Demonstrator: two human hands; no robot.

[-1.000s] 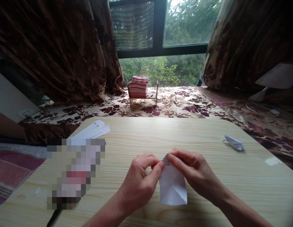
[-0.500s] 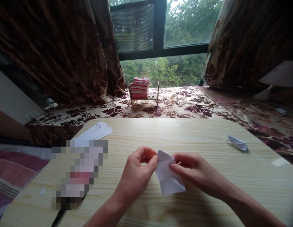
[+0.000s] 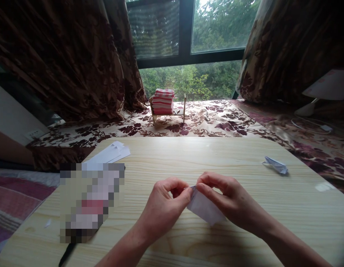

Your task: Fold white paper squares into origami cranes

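A small folded sheet of white paper hangs between my two hands, above the wooden tabletop. My left hand pinches its upper left corner between thumb and forefinger. Close beside it, my right hand grips the top edge, thumb in front and fingers curled behind. The fingertips of both hands nearly meet at the top of the paper. Part of the sheet's right side is hidden behind my right hand. At the table's right lies a folded white paper piece, narrow and pointed.
White paper strips lie at the table's back left, beside a blurred-out object with a black strap. A paper scrap is near the left edge. Beyond the table stand a small wooden rack with folded striped cloths and a lamp.
My right hand has moved up and left along the paper to its top, near my left fingertips. The sheet's lower end has tilted to the right, and its printed upper corner is now covered.
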